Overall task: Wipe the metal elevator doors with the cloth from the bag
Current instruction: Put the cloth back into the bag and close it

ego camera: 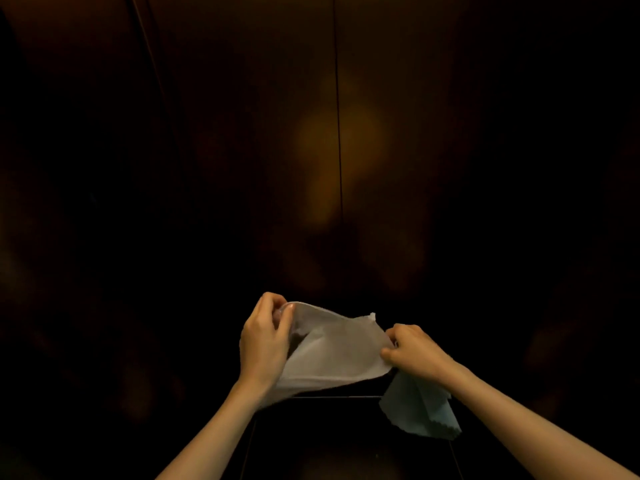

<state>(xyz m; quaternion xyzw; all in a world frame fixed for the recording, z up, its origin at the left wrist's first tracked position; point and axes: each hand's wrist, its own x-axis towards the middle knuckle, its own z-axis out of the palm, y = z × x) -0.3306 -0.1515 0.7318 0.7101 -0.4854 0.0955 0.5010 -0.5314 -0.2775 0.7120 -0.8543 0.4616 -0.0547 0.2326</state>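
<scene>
The metal elevator doors (433,140) fill the view, dark and brownish, with their centre seam (338,133) running down the middle. In front of them, low in the view, I hold a pale white fabric bag (336,351) stretched between both hands. My left hand (265,341) pinches its upper left edge. My right hand (412,351) grips its right edge. A light blue cloth (419,410) hangs down from under my right hand. Whether the cloth is still partly inside the bag is hidden.
The light is very dim. A blurred yellowish reflection (341,157) shows on the doors around the seam. A door-frame edge (145,46) runs down at the upper left. The dark floor and door sill (346,398) lie below my hands.
</scene>
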